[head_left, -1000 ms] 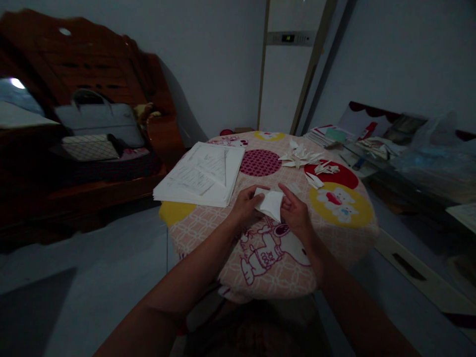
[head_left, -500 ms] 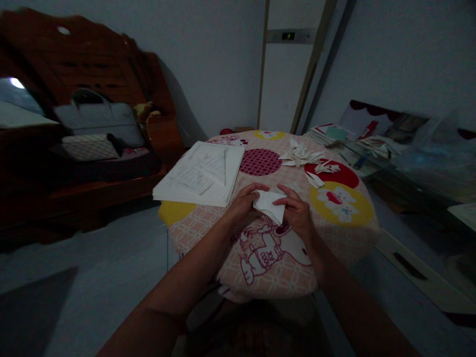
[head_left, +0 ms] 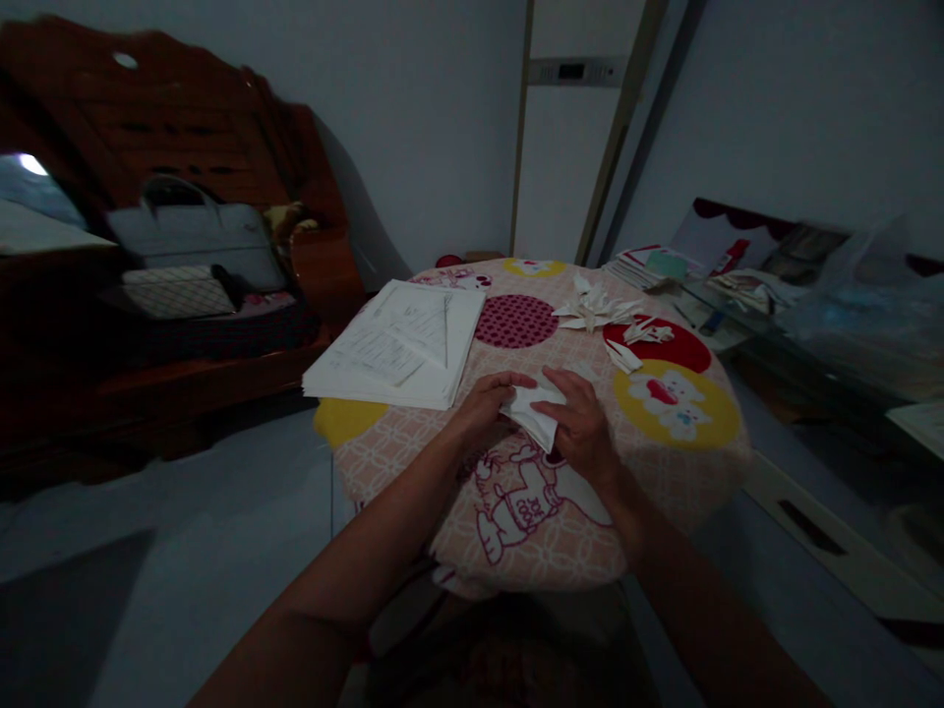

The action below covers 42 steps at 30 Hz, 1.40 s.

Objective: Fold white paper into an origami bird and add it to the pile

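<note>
Both of my hands meet over a round table (head_left: 685,472) covered with a pink cartoon-print cloth. Between them is a small white folded piece of paper (head_left: 532,417). My left hand (head_left: 487,408) pinches its left side with curled fingers. On its right side, my right hand (head_left: 582,423) has its fingers closed over the top of the paper. The paper is held low, just above or on the cloth.
A thick stack of white printed sheets (head_left: 402,344) lies on the table's left part. Folded paper shapes (head_left: 594,308) and scraps (head_left: 634,344) sit at the far right of the table. A wooden bench with a bag (head_left: 196,241) stands left; a cluttered glass shelf (head_left: 774,295) runs right.
My right hand's raised finger has come down and its fingers have closed over the paper. The paper has been pressed flatter and lower, and both hands have drawn closer together.
</note>
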### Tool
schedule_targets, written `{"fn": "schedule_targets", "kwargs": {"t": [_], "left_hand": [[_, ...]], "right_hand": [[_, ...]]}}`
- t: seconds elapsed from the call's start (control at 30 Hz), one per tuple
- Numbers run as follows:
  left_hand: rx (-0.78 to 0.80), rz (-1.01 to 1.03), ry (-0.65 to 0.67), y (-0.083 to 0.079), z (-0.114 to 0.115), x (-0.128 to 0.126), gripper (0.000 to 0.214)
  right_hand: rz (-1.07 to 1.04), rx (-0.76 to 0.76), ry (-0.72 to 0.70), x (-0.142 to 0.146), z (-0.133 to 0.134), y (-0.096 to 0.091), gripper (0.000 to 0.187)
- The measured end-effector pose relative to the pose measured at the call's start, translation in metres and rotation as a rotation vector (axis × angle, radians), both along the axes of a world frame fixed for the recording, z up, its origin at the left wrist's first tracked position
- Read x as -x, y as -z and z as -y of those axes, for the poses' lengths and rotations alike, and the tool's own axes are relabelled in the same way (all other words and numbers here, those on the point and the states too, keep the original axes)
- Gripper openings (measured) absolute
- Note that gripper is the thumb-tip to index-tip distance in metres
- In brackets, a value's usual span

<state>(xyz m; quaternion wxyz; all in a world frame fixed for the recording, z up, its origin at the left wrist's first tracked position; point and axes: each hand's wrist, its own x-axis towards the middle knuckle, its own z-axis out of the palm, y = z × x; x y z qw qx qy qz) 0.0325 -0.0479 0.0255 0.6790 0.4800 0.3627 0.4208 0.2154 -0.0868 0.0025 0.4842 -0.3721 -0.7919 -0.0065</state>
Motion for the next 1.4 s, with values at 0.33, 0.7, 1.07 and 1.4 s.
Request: {"fn": "schedule_targets", "kwargs": {"t": [0.33, 0.7, 1.07, 1.4], "left_hand": [[-0.057, -0.001, 0.05, -0.003, 0.002, 0.002, 0.037], [-0.206, -0.195, 0.159, 0.017, -0.002, -0.003, 0.032], [-0.355, -0.092, -0.167, 0.005, 0.008, -0.016, 0.026], [-0.669, -0.372, -0.304, -0.001, 0.008, -0.002, 0.014]], "right_hand": [[-0.118, 0.172, 0.042, 0.002, 0.001, -0.003, 0.016], [-0.346, 0.343, 0.109, 0.003, -0.003, 0.001, 0.028], [-0.803, 0.924, -0.023, 0.019, -0.002, -0.003, 0.038], [-0.6, 0.878, 0.106, 0.016, 0.002, -0.005, 0.025]]}}
